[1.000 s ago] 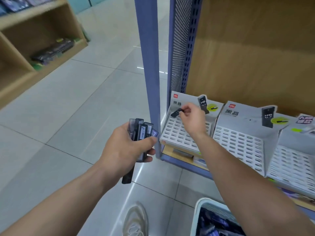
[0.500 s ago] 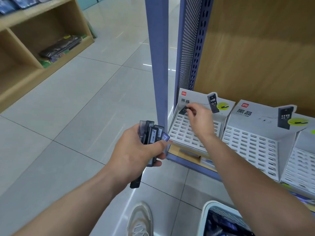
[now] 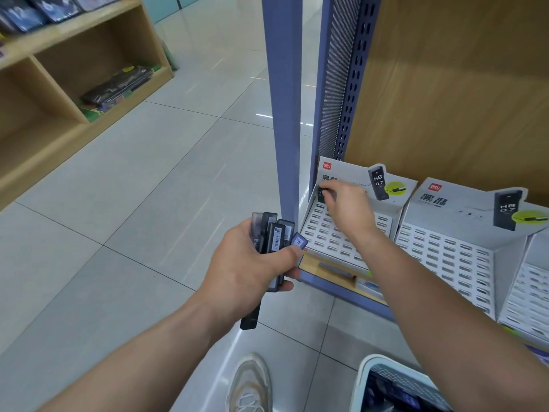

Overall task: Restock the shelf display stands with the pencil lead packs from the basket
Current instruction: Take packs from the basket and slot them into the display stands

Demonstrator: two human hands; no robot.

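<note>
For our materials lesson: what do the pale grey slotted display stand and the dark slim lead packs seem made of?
The pale grey slotted display stand: likely matt printed cardboard, given folded edges and die-cut header. The dark slim lead packs: probably hard, semi-translucent plastic; faintly glossy, barcode labels.

A bundle of slim dark pencil lead packs is held upright just left of the grey slotted display stand. One pack is pinched at its top-left corner. The pale basket is set below it.
</note>
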